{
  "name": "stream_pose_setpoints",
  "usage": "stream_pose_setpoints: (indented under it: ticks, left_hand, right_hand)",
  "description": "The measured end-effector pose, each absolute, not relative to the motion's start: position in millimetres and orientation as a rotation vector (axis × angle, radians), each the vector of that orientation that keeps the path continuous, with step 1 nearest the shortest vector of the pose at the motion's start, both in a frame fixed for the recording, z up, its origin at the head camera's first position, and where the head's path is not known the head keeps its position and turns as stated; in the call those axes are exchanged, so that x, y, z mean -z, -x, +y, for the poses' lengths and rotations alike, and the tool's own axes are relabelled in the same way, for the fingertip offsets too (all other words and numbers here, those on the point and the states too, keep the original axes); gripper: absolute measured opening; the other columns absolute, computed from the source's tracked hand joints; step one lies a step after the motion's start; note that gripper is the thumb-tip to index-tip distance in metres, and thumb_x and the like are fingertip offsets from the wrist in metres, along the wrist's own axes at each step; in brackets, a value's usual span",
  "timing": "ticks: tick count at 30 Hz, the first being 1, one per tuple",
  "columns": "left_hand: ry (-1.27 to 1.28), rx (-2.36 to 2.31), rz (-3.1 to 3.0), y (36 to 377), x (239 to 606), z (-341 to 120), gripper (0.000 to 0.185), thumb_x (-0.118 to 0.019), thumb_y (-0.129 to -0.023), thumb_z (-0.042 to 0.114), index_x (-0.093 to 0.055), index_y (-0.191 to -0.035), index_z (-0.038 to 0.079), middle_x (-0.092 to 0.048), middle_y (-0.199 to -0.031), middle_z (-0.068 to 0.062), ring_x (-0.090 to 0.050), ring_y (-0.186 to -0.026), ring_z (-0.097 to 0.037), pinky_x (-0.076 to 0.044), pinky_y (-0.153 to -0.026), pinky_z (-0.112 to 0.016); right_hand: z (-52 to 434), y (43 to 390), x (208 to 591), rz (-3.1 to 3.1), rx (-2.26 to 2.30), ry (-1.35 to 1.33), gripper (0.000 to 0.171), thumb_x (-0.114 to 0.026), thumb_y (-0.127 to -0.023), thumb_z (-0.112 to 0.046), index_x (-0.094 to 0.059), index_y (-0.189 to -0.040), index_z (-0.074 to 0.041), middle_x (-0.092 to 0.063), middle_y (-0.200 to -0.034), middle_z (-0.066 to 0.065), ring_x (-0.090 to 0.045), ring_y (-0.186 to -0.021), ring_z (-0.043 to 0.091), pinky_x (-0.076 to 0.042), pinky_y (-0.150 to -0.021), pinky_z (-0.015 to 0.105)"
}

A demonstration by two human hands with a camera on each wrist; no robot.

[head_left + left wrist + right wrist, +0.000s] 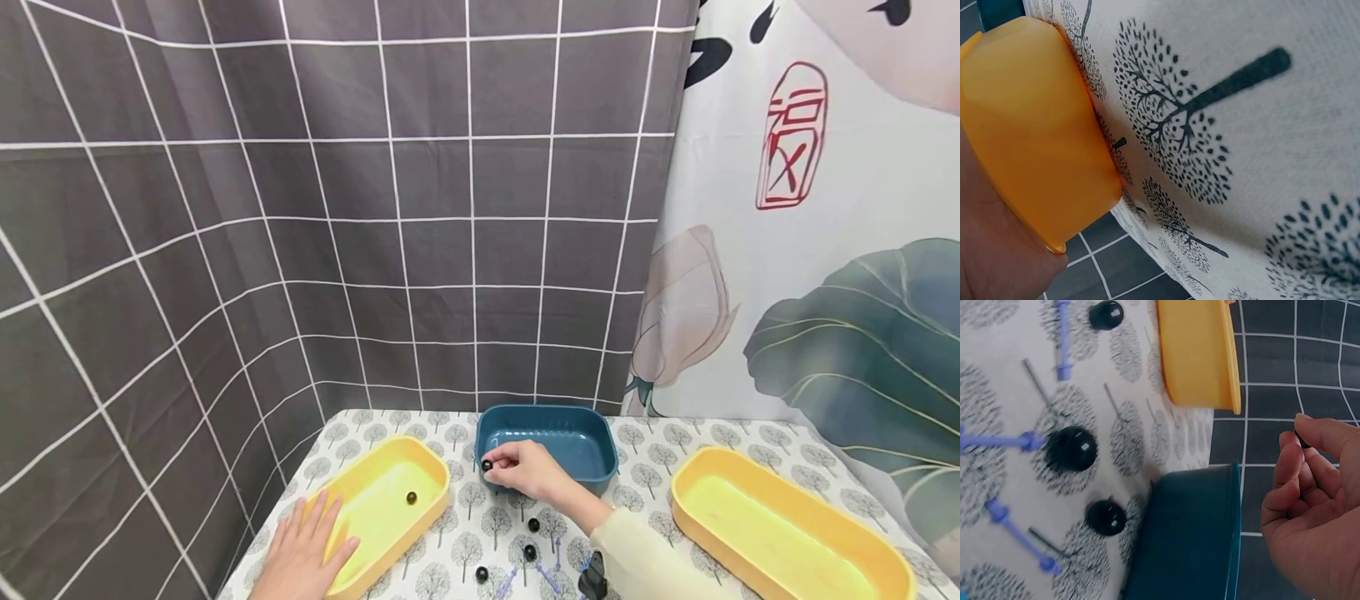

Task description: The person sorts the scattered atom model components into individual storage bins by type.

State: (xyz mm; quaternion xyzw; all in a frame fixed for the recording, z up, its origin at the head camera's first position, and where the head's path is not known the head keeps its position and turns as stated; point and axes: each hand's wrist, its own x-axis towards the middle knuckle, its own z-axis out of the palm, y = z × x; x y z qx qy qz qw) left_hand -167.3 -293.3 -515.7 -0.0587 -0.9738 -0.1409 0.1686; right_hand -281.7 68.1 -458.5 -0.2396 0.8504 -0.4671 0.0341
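Black, a small round bead [487, 465] sits pinched in the right hand's [527, 469] fingertips at the blue plastic tub's [577, 421] left rim, centre frame — the left hand [300, 554] lies flat, fingers spread, on the yellow oval tray [420, 454] at lower left.

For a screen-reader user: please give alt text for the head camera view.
The right hand pinches a black bead at the blue tray rim; the left hand rests on a yellow tray holding one bead.

The head view looks forward and down over the whole table [675, 433] from afar. Both wrist views sit close above the tablecloth, sharing the left yellow tray [1029, 137], at the top centre of the right wrist's frame.
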Motion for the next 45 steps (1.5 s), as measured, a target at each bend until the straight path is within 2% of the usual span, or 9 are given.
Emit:
stream_pose_setpoints:
  ticks: [5,12,19,28,36,45]
  left_hand:
    - [0.175,0.375,-2.743,165,517,-296,0.068,-0.058,-0.098,0.052,-0.051,-0.146,0.004,-0.044,-0.153,-0.024,-0.033,-0.140,-0.055,-0.025,-0.111,-0.069]
    - [0.154,0.396,-2.774,164,513,-296,0.070,-0.055,-0.099,0.054,-0.049,-0.148,0.004,-0.040,-0.156,-0.024,-0.029,-0.142,-0.055,-0.022,-0.113,-0.068]
    - [0.141,0.425,-2.793,164,510,-296,0.070,-0.056,-0.099,0.052,-0.047,-0.149,0.004,-0.038,-0.157,-0.025,-0.027,-0.144,-0.054,-0.019,-0.114,-0.068]
    - [0.143,0.407,-2.794,162,514,-294,0.070,-0.056,-0.099,0.053,-0.048,-0.149,0.005,-0.040,-0.156,-0.024,-0.029,-0.143,-0.053,-0.020,-0.114,-0.068]
    - [0.147,0.388,-2.794,163,512,-294,0.070,-0.057,-0.099,0.052,-0.048,-0.149,0.004,-0.040,-0.156,-0.025,-0.028,-0.143,-0.053,-0.020,-0.114,-0.066]
    - [0.141,0.416,-2.820,164,506,-289,0.070,-0.056,-0.100,0.050,-0.046,-0.150,0.004,-0.038,-0.157,-0.025,-0.024,-0.145,-0.054,-0.018,-0.116,-0.067]
  right_hand:
    - [48,287,454,2.601,1.457,0.728,0.023,-0.077,-0.085,-0.015,-0.077,-0.106,-0.006,-0.072,-0.083,-0.005,-0.061,-0.074,0.006,-0.053,-0.068,0.021]
    - [26,295,450,2.558,1.509,0.684,0.025,-0.078,-0.085,-0.013,-0.077,-0.108,-0.004,-0.073,-0.084,-0.002,-0.062,-0.073,0.006,-0.054,-0.069,0.023]
    - [6,300,448,2.505,1.551,0.631,0.028,-0.079,-0.084,-0.014,-0.077,-0.111,-0.006,-0.075,-0.086,-0.002,-0.064,-0.075,0.007,-0.055,-0.069,0.023]
    - [-22,298,453,2.444,1.609,0.555,0.019,-0.079,-0.085,-0.012,-0.078,-0.104,-0.009,-0.072,-0.086,-0.003,-0.065,-0.079,0.010,-0.057,-0.072,0.025]
    - [-45,303,454,2.451,1.606,0.513,0.022,-0.080,-0.084,-0.011,-0.078,-0.106,-0.007,-0.073,-0.083,-0.002,-0.065,-0.071,0.011,-0.055,-0.065,0.026]
    - [-54,312,456,2.494,1.547,0.436,0.021,-0.081,-0.084,-0.016,-0.078,-0.105,-0.012,-0.070,-0.083,-0.004,-0.066,-0.073,0.013,-0.055,-0.065,0.026]
